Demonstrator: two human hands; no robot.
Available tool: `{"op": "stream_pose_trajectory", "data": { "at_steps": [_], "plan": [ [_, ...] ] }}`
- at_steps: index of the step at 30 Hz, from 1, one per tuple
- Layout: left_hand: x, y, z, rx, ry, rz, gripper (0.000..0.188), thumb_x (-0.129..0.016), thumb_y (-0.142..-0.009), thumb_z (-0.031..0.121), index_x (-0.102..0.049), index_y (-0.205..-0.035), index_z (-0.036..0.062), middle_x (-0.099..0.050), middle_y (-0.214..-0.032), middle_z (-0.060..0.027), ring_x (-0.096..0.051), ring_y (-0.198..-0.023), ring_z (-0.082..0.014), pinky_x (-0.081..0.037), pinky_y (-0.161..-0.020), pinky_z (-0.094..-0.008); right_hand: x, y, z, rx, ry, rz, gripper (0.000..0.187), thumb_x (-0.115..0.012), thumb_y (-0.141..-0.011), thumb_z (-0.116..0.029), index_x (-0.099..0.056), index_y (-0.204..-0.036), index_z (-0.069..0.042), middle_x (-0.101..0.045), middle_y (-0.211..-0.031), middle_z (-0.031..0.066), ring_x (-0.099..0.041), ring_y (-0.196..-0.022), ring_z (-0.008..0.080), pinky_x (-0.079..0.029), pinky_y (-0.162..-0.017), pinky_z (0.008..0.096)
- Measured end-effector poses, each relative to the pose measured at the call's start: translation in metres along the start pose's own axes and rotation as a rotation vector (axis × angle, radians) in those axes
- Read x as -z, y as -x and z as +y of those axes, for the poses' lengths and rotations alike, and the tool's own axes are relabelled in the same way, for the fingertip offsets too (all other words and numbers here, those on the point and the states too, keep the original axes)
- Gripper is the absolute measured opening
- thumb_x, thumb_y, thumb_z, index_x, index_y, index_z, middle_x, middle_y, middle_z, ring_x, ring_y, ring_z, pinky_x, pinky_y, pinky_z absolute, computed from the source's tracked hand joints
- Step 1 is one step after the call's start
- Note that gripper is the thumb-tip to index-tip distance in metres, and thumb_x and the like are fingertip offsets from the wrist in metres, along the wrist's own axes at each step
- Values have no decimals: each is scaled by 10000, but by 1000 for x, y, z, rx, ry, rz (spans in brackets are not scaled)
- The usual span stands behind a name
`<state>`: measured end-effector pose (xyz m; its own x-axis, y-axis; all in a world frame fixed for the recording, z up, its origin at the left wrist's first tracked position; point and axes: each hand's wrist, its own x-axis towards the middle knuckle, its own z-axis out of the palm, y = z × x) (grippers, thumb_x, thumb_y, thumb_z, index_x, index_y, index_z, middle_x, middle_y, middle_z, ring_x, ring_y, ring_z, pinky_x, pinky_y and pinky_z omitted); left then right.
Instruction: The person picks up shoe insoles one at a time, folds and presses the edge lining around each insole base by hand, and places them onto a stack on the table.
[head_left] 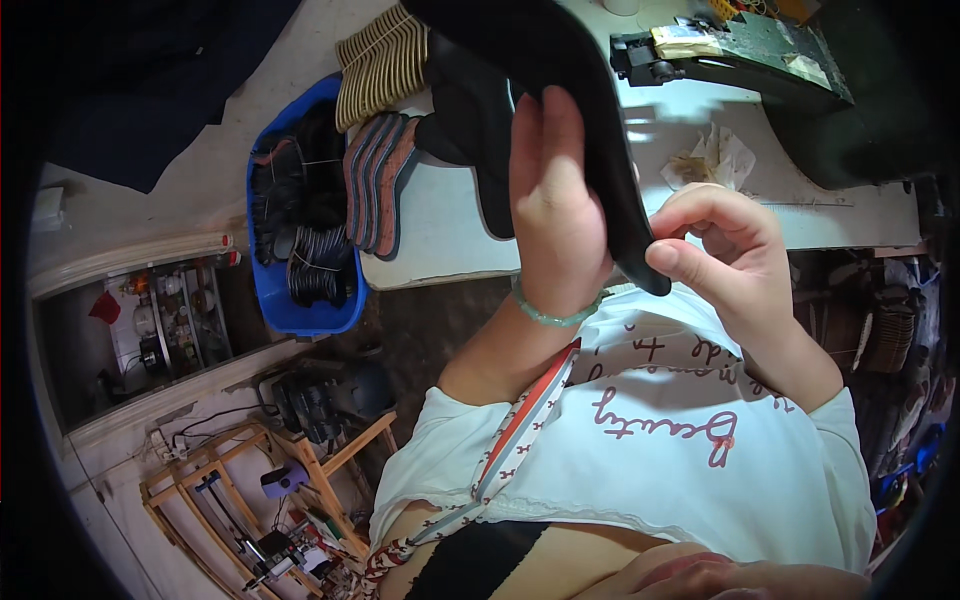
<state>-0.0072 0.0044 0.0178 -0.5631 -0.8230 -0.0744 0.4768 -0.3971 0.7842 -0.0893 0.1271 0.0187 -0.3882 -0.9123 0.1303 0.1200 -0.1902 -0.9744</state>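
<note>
A white table (450, 230) filled the upper middle, with a blue basket (300, 300) of dark soles at upper left. At centre, the left hand (555, 210) lay flat behind a black sole piece (590, 120), the right hand (715, 240) pinching its lower tip; most stacked soles (375, 185) lay untouched.

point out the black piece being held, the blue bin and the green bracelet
black piece (590, 110), head view, on its broad middle above the left hand
blue bin (315, 318), head view, on its near rim
green bracelet (545, 315), head view, on the beads under the wrist
</note>
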Motion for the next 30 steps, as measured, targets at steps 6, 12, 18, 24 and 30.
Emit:
{"op": "stream_pose_trajectory", "data": {
  "at_steps": [6,12,18,24,30],
  "plan": [
    [-4,18,-4,46,-105,-87,208,-465,-1012,295,-515,-999,94,-509,-706,2,-445,-581,-82,-376,-542,-247,-1,-3,-6,-99,-221,113,192,-736,-809,-36,-635,-965,13,-669,-861,55,-625,-773,90,-507,-703,220],
    [0,30,-4,10,-195,-336,284,-405,-1013,198,-415,-1249,39,-590,-1071,-83,-598,-918,-137,-503,-797,-270,16,-19,-5,-69,-230,234,131,-712,-836,-77,-656,-922,5,-664,-791,49,-592,-617,68,-475,-560,198],
    [5,34,2,-169,-371,-458,266,-335,-973,67,-418,-1192,-59,-611,-965,-114,-602,-795,-137,-485,-724,-259,21,-18,2,-131,-220,161,117,-682,-869,-120,-644,-832,-16,-634,-734,29,-571,-561,75,-467,-529,204],
    [34,32,10,-297,-896,-539,273,-468,-924,8,-380,-1176,-52,-590,-909,-168,-618,-672,-259,-463,-584,-321,4,-32,0,-39,-250,215,130,-710,-831,-41,-637,-934,-11,-642,-837,16,-598,-757,59,-493,-695,205],
    [63,32,9,-422,-900,-488,296,-553,-905,35,-457,-1173,-46,-550,-667,-137,-568,-558,-293,-433,-531,-344,9,-31,13,381,147,60,301,-703,-858,-83,-631,-1137,2,-658,-934,39,-551,-756,69,-457,-703,211]
  ]
}}
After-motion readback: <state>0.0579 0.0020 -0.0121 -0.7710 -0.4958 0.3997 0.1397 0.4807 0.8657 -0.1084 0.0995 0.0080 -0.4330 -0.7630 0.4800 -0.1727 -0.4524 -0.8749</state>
